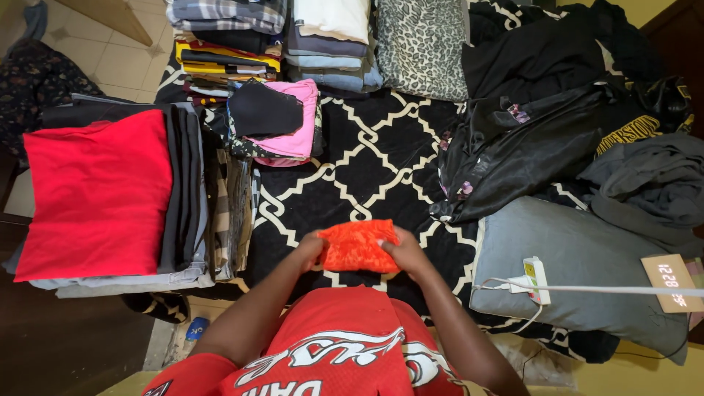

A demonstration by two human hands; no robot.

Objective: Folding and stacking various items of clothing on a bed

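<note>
The red jersey (334,352) fills the near edge; just beyond it the left hand (309,249) and right hand (405,253) grasp a small orange cloth (359,246) by its ends, fingers closed on it, over the black patterned blanket (374,161). The folding looks nearly complete; next comes stacking it, likely by the pink pile (293,125) beyond the cloth.

A small tan rectangular clock display (670,281) with pale digits sits at the right edge, tilted, just beside the grey pillow (579,257). On that pillow lies a white power strip (537,279) bearing a small yellow-and-green label at its upper end. Low on the left, by the stacked clothes, a small blue tag (196,328) shows; its detail is too small to tell.
</note>
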